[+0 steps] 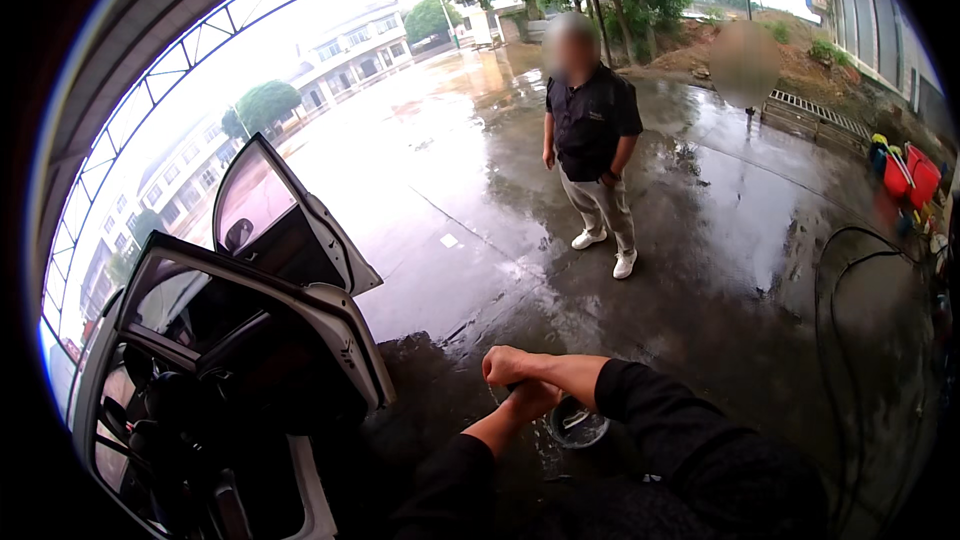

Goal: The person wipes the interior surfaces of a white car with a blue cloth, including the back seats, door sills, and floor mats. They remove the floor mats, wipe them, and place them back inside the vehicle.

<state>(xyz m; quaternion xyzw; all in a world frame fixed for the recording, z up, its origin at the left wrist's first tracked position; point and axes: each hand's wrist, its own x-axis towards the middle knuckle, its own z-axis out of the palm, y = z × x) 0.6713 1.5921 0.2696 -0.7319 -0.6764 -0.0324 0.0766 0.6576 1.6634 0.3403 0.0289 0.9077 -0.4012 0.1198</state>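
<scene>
My right hand (505, 365) is a closed fist crossed over my left hand (535, 399). Between them shows a sliver of something dark (514, 386), apparently a wet cloth, mostly hidden by my fingers. Water drips below both hands. A round dark bucket (589, 435) stands on the wet floor just beneath and to the right of my left hand. Inside it lies a pale object (576, 418), partly covered by my right forearm.
At left is a car with its rear door (360, 360) and front door (330, 232) swung out. A person (592, 127) stands ahead on the wet concrete (480, 262). A black hose (819, 300) loops at right, near red buckets (921, 174).
</scene>
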